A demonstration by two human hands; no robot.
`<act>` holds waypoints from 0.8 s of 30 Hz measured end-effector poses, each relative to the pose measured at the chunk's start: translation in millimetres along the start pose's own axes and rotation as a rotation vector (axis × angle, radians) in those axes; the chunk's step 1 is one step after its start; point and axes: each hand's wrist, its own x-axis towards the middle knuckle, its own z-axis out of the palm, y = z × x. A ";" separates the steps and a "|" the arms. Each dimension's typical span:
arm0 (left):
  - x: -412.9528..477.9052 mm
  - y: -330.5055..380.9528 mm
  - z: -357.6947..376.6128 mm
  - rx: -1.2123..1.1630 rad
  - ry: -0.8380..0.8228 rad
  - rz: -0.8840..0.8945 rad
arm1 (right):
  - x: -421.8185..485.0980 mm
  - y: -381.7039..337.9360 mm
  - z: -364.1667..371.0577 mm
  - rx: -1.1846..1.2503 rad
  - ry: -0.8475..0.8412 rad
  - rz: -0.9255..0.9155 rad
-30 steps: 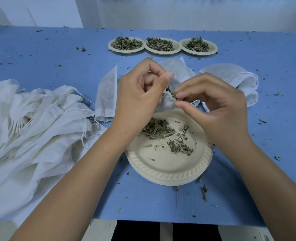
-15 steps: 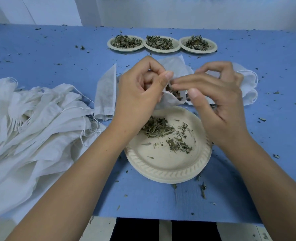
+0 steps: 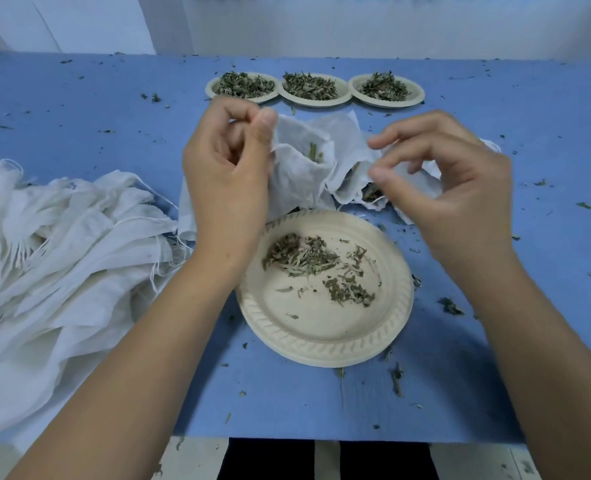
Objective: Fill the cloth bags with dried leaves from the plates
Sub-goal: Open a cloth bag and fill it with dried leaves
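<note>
Head view, straight down on a blue table (image 3: 79,133). Close to the near edge, at its middle, a round beige paper plate (image 3: 325,344) with a thin scatter of dried green leaves (image 3: 304,261) on its far half. Just beyond the plate's far rim, a crumpled white cloth bag (image 3: 301,168), mouth upward and agape, a few leaves inside. At the bag's left lip, the left hand (image 3: 228,178), thumb pressed against curled fingers, the cloth pinched tight between them. To the right of the bag, the right hand (image 3: 457,192), blurred, fingers loosely curled, thumb and forefinger a narrow gap apart; touching the cloth or not, impossible to tell. Under and behind that hand, more white bags (image 3: 347,174), one with leaves at its mouth. Along the left edge, a big heap of limp white cloth bags (image 3: 62,258) with loose drawstrings. Toward the far edge, in a row, rim to rim, three smaller beige plates (image 3: 315,102), each heaped with leaves. Leaf crumbs (image 3: 450,306) all over the table.
</note>
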 end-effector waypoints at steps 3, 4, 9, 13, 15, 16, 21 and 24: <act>0.4 1.4 0.3 0.015 0.051 0.035 | -1.8 3.0 7.1 -0.095 -0.389 0.265; -0.1 2.1 0.9 0.032 0.057 0.051 | -5.5 3.4 13.4 -0.192 -0.532 0.313; 0.1 0.7 0.4 0.068 0.037 0.076 | -20.2 -8.0 46.0 -0.292 -0.738 0.196; -1.1 -0.7 2.2 0.084 0.004 0.082 | -22.0 -16.2 59.0 -0.175 -0.782 0.137; -1.0 -0.7 2.9 0.089 -0.007 0.083 | -22.0 -16.3 59.1 -0.144 -0.779 0.125; -1.1 -0.9 3.0 0.089 -0.010 0.081 | -21.7 -16.2 58.2 -0.138 -0.767 0.116; -1.1 -1.8 2.8 0.068 -0.014 0.054 | -17.5 -14.7 41.8 0.026 -0.593 0.193; -1.1 -1.5 3.2 0.070 -0.029 0.044 | -12.4 -14.4 26.3 0.309 -0.449 0.272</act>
